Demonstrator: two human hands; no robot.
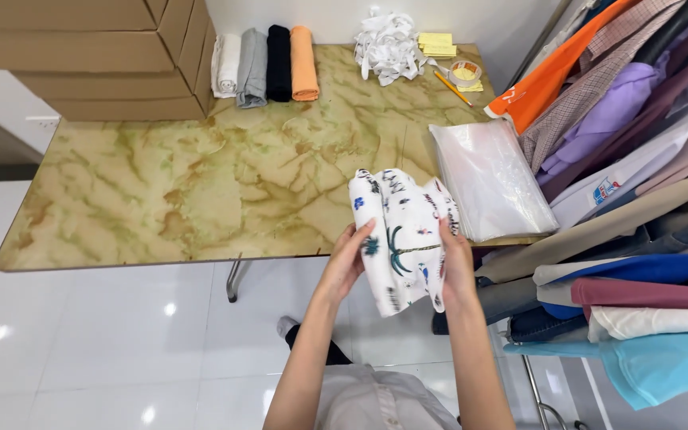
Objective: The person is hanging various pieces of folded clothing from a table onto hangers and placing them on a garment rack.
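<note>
Over the near edge of the table (pixel 161 183), both hands hold a folded white printed garment (pixel 401 235) with palm-tree and small blue motifs. Left hand (pixel 348 259) grips its left edge, fingers on top; right hand (pixel 455 263) grips the right edge. Garment is lifted, partly over the tabletop and partly over the floor gap.

Table: marble-look top, tan with greenish-brown veining, thin dark rim, metal leg visible under the front edge. Floor (pixel 81 342): glossy white tiles with light reflections.

On the table, far side: four rolled garments in a row (pixel 264 64), white, grey, black, orange, touching each other. Left of them, stacked cardboard boxes (pixel 97 56) on the far-left corner. Far right: heap of white strips (pixel 388 44), yellow note pads (pixel 437 44), tape roll (pixel 465 73), pencil (pixel 451 87). Just right of the held garment: stack of clear plastic bags (pixel 491 179), overhanging the front edge slightly.

Right of the table: rack of hanging clothes (pixel 623 119), orange, purple, checked, white; lower down beige, blue, maroon, cyan.
</note>
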